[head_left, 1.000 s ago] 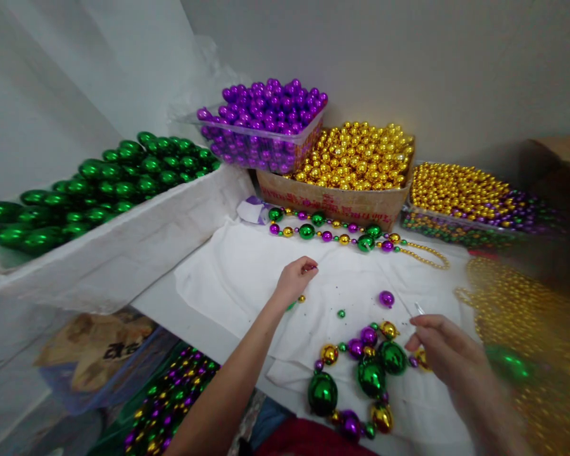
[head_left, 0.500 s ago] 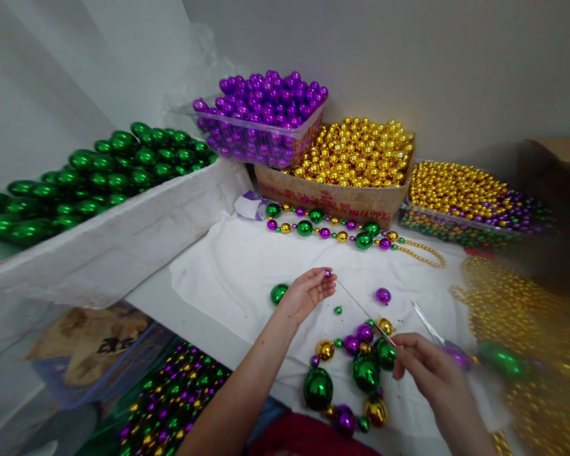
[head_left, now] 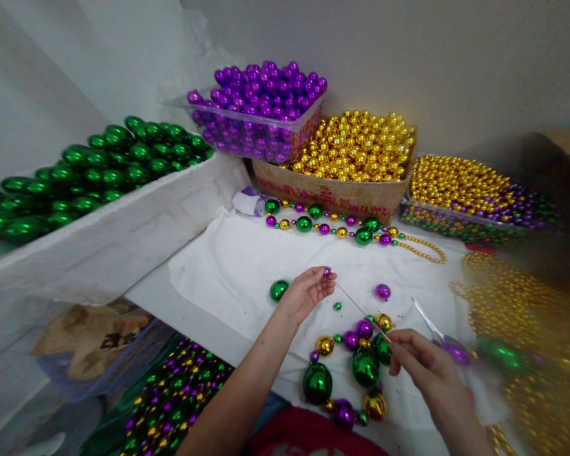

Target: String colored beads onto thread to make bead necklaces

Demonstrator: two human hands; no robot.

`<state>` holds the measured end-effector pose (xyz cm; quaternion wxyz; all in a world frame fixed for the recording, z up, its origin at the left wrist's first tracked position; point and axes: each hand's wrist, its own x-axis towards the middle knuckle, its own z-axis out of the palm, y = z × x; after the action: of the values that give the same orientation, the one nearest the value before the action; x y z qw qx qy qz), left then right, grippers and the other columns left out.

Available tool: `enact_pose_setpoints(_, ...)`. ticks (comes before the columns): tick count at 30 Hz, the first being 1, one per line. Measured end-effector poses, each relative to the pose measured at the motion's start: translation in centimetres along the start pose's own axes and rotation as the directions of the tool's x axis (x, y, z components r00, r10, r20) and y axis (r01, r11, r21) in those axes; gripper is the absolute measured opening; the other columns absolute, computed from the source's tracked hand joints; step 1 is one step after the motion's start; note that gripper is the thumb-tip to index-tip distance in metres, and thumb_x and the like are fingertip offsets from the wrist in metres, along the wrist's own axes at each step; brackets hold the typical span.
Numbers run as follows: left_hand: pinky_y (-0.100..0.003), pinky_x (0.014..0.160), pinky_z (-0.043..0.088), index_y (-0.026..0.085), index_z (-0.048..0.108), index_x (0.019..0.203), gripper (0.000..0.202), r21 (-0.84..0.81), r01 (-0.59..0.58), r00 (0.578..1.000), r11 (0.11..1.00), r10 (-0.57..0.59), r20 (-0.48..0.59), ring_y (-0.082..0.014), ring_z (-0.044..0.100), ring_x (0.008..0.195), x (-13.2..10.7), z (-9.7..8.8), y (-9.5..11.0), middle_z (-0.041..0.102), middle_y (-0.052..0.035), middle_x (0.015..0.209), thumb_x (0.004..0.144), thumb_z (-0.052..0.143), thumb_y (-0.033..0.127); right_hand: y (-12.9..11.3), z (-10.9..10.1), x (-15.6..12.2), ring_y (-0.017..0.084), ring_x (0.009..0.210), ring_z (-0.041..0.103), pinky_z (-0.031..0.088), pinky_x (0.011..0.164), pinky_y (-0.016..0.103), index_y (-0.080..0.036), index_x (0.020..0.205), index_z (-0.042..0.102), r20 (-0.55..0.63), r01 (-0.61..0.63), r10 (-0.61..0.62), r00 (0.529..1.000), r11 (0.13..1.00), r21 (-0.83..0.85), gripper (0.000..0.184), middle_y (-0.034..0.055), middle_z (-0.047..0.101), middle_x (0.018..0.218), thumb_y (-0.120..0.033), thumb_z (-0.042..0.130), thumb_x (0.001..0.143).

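My left hand [head_left: 311, 292] pinches a small purple bead [head_left: 327, 272] between thumb and fingertips, its other fingers curled. From there a thin straight strand [head_left: 361, 310], thread or needle, slants down to my right hand [head_left: 420, 361], whose thumb and forefinger grip its near end. Just left of the right hand lies a strung bead loop of purple, gold and large green beads [head_left: 318, 383]. A loose green ball [head_left: 279, 291] sits beside my left wrist. Between the hands, a tiny green bead [head_left: 337, 306] and a purple ball [head_left: 382, 292] rest on the white cloth [head_left: 228, 253].
Scissors [head_left: 430, 320] lie right of the beads. A finished-looking bead necklace [head_left: 323, 228] stretches behind. Around the back stand a foam box [head_left: 137, 234] of green balls, a clear tub [head_left: 266, 117] of purple ones and a cardboard box [head_left: 323, 190] of gold ones. Gold bead strands [head_left: 494, 297] cover the right.
Both hands keep nearly the same pose and hold. The right hand has shifted very slightly left, and the whole view has moved a little.
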<state>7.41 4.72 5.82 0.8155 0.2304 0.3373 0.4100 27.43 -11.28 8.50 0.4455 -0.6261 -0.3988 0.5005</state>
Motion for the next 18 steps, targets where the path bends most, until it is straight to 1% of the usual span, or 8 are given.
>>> enact_pose_setpoints(3,-0.023,0.068,0.053,0.01,0.063,0.09,0.01,0.009,-0.014,1.0,1.0,0.014,0.001,-0.0118,0.064,0.07,-0.1,0.1,0.0,0.068,-0.0098,0.087,0.082,0.06,0.014,-0.1,0.0,0.0,0.014,0.056,0.053,0.038,0.054,0.024,-0.016,0.091,0.061,0.001,-0.014,0.014,1.0,1.0,-0.008,0.034,-0.0006,0.058,0.057,-0.048,0.059,0.08)
enact_pose_setpoints(5,-0.023,0.069,0.053,0.01,0.063,0.091,0.011,0.006,-0.013,1.0,1.0,0.013,0.011,-0.0112,0.064,0.07,-0.2,0.3,-0.2,0.068,-0.0091,0.087,0.08,0.063,0.014,-0.1,0.4,0.2,0.015,0.055,0.053,0.038,0.054,0.024,-0.016,0.091,0.06,-0.003,-0.014,0.014,1.0,1.0,-0.018,0.036,-0.0007,0.058,0.055,-0.049,0.059,0.079)
enact_pose_setpoints(7,-0.023,0.07,0.052,0.011,0.063,0.09,0.015,0.0,0.012,0.999,1.0,-0.012,0.046,-0.0109,0.063,0.071,-0.5,0.8,-0.7,0.067,-0.0083,0.086,0.077,0.067,0.014,-0.2,1.2,0.7,0.015,0.055,0.053,0.038,0.055,0.025,-0.016,0.09,0.059,-0.01,0.0,-0.001,1.0,1.0,-0.015,0.034,-0.001,0.057,0.056,-0.048,0.058,0.079)
enact_pose_setpoints(9,-0.024,0.071,0.052,0.011,0.063,0.09,0.018,0.023,0.046,0.993,0.999,-0.048,0.108,-0.0113,0.062,0.071,-0.8,1.7,-1.5,0.067,-0.008,0.086,0.074,0.071,0.015,-0.3,2.2,1.5,0.015,0.057,0.054,0.039,0.056,0.025,-0.018,0.09,0.055,-0.038,0.029,-0.03,0.999,0.999,-0.022,0.029,-0.0016,0.057,0.057,-0.046,0.056,0.081)
enact_pose_setpoints(11,-0.026,0.071,0.052,0.011,0.064,0.085,0.016,0.086,0.043,0.986,0.995,-0.056,0.157,-0.0122,0.062,0.071,-1.3,2.8,-2.4,0.066,-0.0077,0.086,0.074,0.072,0.02,-0.5,3.1,2.4,0.016,0.059,0.055,0.039,0.057,0.026,-0.02,0.093,0.051,-0.087,0.07,-0.077,0.993,0.994,-0.09,0.024,-0.0019,0.059,0.06,-0.042,0.053,0.084)
enact_pose_setpoints(14,-0.028,0.073,0.05,0.011,0.065,0.077,0.018,0.199,-0.046,0.988,0.979,0.015,0.154,-0.0136,0.061,0.072,-1.9,4.6,-3.2,0.067,-0.0075,0.086,0.076,0.069,0.028,-0.8,3.5,3.6,0.016,0.057,0.055,0.039,0.057,0.027,-0.021,0.099,0.049,-0.128,0.123,-0.167,0.978,0.948,-0.295,0.019,-0.0028,0.059,0.061,-0.036,0.049,0.087)
enact_pose_setpoints(16,-0.029,0.075,0.049,0.011,0.067,0.077,0.019,0.266,-0.107,0.989,0.958,0.075,0.127,-0.015,0.061,0.076,-2.0,5.5,-3.3,0.068,-0.0085,0.088,0.077,0.068,0.03,-0.9,3.1,4.0,0.016,0.06,0.055,0.041,0.058,0.028,-0.021,0.109,0.048,-0.092,0.154,-0.203,0.975,0.913,-0.379,0.025,-0.0004,0.063,0.072,-0.035,0.047,0.088)
enact_pose_setpoints(18,-0.029,0.079,0.047,0.011,0.07,0.079,0.018,0.326,-0.152,0.986,0.933,0.121,0.112,-0.0171,0.062,0.082,-2.0,6.0,-3.2,0.07,-0.01,0.093,0.076,0.068,0.029,-1.1,2.5,4.2,0.018,0.073,0.059,0.044,0.066,0.031,-0.022,0.124,0.045,-0.042,0.219,-0.262,0.964,0.875,-0.433,0.038,0.0058,0.065,0.099,-0.036,0.047,0.089)
